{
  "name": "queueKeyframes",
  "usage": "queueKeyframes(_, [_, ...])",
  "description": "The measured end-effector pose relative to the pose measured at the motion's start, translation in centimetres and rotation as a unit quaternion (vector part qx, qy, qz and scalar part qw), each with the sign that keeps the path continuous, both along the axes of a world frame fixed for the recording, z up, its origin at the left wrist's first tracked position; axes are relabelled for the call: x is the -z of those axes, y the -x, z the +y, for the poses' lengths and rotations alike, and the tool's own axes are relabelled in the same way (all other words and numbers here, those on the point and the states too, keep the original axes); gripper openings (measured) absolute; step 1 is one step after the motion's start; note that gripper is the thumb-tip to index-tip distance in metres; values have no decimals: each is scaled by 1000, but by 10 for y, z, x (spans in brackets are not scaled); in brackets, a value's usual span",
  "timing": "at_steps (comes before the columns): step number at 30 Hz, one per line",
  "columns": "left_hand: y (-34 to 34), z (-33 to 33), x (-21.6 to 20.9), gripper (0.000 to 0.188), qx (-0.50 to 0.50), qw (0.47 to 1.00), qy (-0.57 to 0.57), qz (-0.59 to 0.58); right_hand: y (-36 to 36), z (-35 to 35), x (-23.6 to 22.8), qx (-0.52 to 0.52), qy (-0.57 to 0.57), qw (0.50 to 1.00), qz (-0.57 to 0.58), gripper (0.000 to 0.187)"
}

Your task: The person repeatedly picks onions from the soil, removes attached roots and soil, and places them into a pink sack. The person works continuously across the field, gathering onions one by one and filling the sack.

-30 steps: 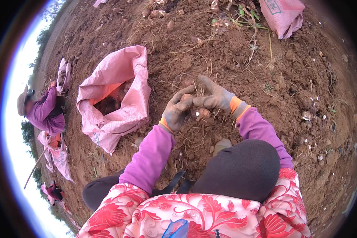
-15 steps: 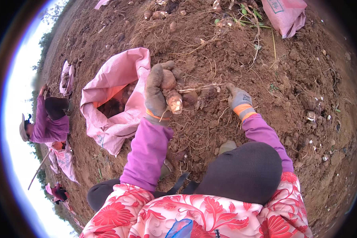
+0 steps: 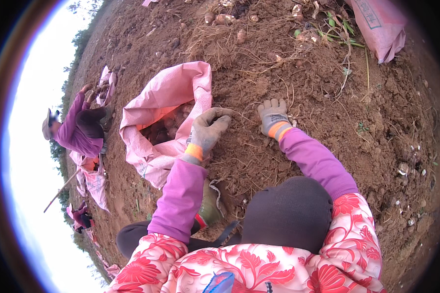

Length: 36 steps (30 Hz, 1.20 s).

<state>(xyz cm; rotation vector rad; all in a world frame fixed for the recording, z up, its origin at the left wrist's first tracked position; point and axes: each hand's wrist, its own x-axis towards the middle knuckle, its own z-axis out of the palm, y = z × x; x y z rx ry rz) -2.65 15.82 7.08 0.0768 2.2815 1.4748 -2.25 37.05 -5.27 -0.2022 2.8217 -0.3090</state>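
My left hand (image 3: 210, 129), in a soiled grey glove with an orange cuff, is beside the right rim of an open pink woven sack (image 3: 149, 154). Its fingers are curled and the thumb meets them; a thin root shows by the fingertips, but whether they grip it is unclear. Inside the sack lie several brown, round tubers (image 3: 168, 128) that look like taro corms. To the right, my right hand (image 3: 274, 117), gloved alike, rests palm down on the loose soil (image 3: 318, 132), fingers stretched and slightly apart. Nothing shows in it.
More tubers (image 3: 225, 19) lie on the soil ahead, near green stalks (image 3: 344, 36). Another pink sack (image 3: 384, 29) stands far right. At left, a person in purple (image 3: 80, 122) crouches by other sacks (image 3: 95, 185). My boot (image 3: 210, 205) is below the open sack.
The clump of tubers my left hand held is gone from it. My right hand has shifted left and flattened onto the soil. The whole view has swung, moving the sack rightward.
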Motion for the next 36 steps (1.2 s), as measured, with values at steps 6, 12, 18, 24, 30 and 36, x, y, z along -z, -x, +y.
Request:
queueKeyframes(6, [0, 70, 53, 42, 47, 987, -43, -151, -29, 22, -13, 81, 396, 914, -41, 51])
queueKeyframes(12, [27, 54, 58, 41, -54, 936, -278, -211, 11, 82, -44, -20, 384, 894, -231, 41])
queueKeyframes(18, [41, 60, 49, 64, -53, 937, -265, -220, 156, 118, -54, 88, 340, 933, -85, 40])
queueKeyframes(24, [9, 59, 49, 30, -89, 841, -388, -365, 216, 86, 30, 208, 66, 969, -115, 70])
queueKeyframes(30, [20, 65, 52, 34, -122, 839, -367, -384, 159, 91, 44, 351, 768, 527, -93, 68])
queueKeyframes(36, [27, 121, 48, 37, -96, 825, -437, -345, 31, 72, -1, 261, 901, 337, -79, 42])
